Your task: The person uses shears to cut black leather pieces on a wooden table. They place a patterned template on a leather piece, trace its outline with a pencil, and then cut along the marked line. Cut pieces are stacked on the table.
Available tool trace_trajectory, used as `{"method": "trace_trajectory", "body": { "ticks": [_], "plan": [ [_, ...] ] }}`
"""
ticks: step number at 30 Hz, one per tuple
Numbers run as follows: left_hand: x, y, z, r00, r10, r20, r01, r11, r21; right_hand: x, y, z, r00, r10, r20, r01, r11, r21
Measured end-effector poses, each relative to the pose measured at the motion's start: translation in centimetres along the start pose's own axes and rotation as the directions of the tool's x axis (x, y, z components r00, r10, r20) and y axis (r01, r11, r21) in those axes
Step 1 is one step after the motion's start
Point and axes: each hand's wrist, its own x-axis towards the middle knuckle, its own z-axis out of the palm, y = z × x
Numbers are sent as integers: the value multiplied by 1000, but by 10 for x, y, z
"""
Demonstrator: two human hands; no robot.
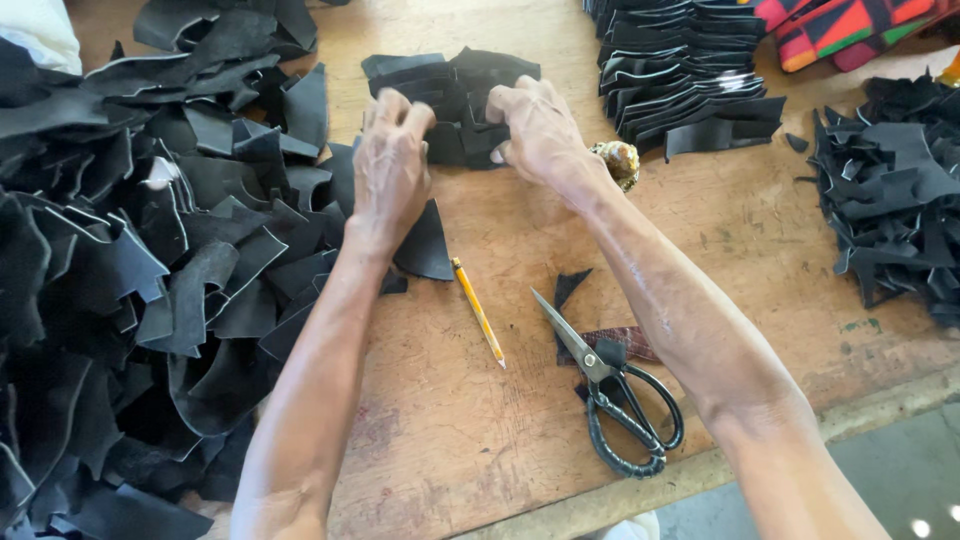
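Note:
My left hand (388,165) and my right hand (538,128) both grip a small stack of cut black leather pieces (455,95) lying on the wooden table (480,420). The fingers of each hand curl over the stack's near edge, one hand at either side. A yellow pencil (478,312) lies on the table below my hands. Black-handled scissors (610,385) rest shut near the front edge, under my right forearm, beside a few small scraps.
A large heap of black leather offcuts (130,280) fills the left side. A neat pile of cut pieces (685,70) sits at the back right, another scrap heap (895,190) at far right. Patterned fabric (850,25) lies in the top right corner.

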Motion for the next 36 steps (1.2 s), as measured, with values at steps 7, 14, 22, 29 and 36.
{"method": "trace_trajectory", "body": {
  "ticks": [7, 14, 22, 29, 36],
  "plan": [
    [-27, 15, 23, 986, -65, 152, 68, 998, -16, 6, 2, 2, 989, -109, -104, 103, 993, -64],
    [-49, 37, 38, 934, -121, 335, 100, 992, 79, 3, -3, 0, 1000, 25, 5, -25, 999, -29],
    [-55, 40, 41, 945, -151, 290, 124, 986, 108, 2, -12, 1, 998, -33, -51, 25, 989, -143],
    [-54, 40, 54, 962, -139, 236, 101, 981, 167, 11, -5, 7, 994, -36, -99, 40, 999, 36],
    [-57, 34, 60, 976, -131, 176, 105, 983, 147, 25, -10, 3, 890, -410, -202, 395, 912, -111]
  ]
}}
